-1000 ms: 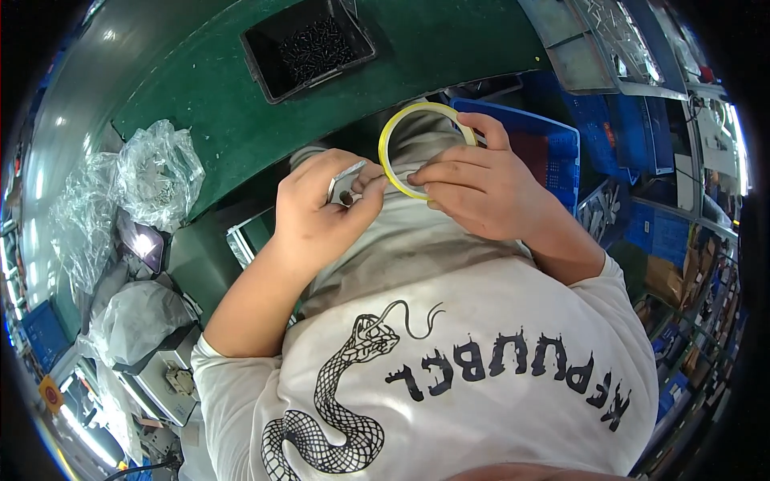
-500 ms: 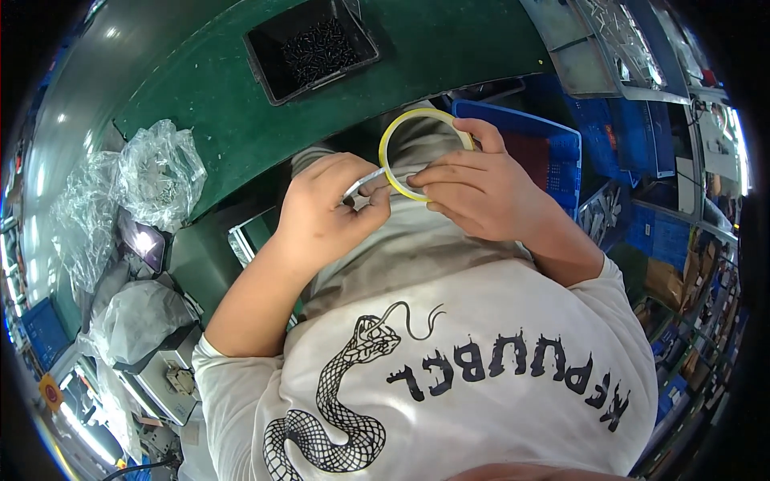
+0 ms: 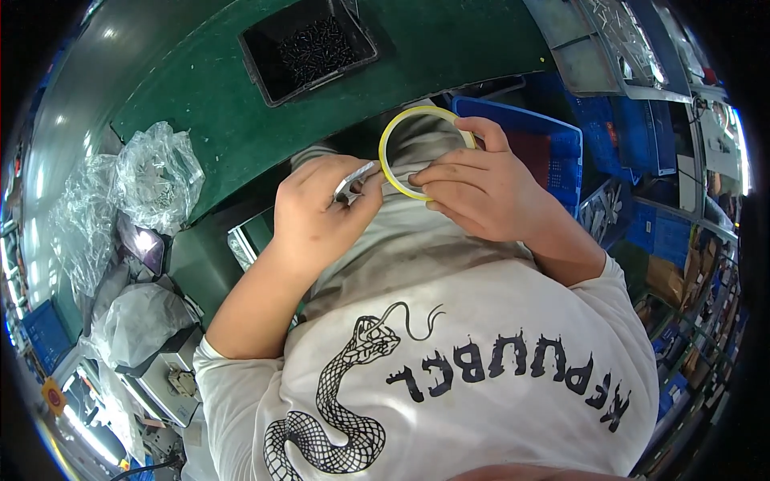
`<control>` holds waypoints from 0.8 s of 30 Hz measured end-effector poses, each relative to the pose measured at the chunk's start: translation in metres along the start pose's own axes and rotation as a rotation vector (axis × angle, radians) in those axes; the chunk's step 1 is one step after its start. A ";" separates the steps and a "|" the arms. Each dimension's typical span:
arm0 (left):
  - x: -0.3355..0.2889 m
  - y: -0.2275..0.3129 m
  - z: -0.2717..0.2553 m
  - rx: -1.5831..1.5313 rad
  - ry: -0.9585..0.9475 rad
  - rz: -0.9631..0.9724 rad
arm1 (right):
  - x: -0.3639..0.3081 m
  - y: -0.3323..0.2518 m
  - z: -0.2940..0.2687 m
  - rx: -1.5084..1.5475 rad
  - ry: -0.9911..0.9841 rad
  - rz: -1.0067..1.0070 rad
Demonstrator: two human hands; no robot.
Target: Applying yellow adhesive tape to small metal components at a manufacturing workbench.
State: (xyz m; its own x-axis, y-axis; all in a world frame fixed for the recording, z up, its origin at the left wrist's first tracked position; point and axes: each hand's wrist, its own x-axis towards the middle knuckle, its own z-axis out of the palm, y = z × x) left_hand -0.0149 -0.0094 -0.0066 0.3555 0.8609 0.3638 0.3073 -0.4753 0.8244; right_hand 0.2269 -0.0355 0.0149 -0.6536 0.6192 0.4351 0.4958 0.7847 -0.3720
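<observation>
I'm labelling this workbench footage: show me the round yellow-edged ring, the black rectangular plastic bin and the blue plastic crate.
Round yellow-edged ring (image 3: 382, 152), head view: its left edge.
Black rectangular plastic bin (image 3: 261, 64), head view: its inner left wall.
Blue plastic crate (image 3: 568, 168), head view: its right side.

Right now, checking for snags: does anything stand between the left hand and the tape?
Nothing visible: the left hand, gripping a silvery piece, is by the left rim of the tape; the right hand holds the other side. Contact is unclear.
</observation>
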 end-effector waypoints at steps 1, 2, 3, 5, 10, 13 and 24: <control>0.001 0.001 0.000 0.037 0.012 0.046 | 0.000 0.000 0.000 0.000 -0.006 0.000; 0.003 0.002 0.000 0.073 0.023 0.092 | 0.000 0.000 0.000 -0.001 -0.005 0.002; 0.003 0.003 0.000 0.073 0.021 0.093 | 0.000 -0.001 0.001 -0.009 -0.004 0.002; 0.004 0.004 0.001 0.119 0.040 0.113 | 0.000 -0.001 0.002 -0.016 -0.001 0.001; 0.004 0.005 0.002 0.190 0.041 0.112 | 0.000 -0.003 0.004 -0.045 0.005 -0.023; 0.003 0.002 0.002 0.221 0.039 0.127 | 0.000 -0.004 0.004 -0.041 -0.035 -0.042; 0.003 0.004 0.000 0.207 -0.034 0.105 | 0.001 -0.005 0.006 -0.030 -0.011 0.038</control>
State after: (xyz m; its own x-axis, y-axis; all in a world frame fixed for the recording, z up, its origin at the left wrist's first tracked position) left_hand -0.0126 -0.0085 -0.0016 0.4236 0.7997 0.4254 0.4403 -0.5922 0.6748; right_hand 0.2204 -0.0391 0.0121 -0.6405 0.6481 0.4121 0.5368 0.7615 -0.3632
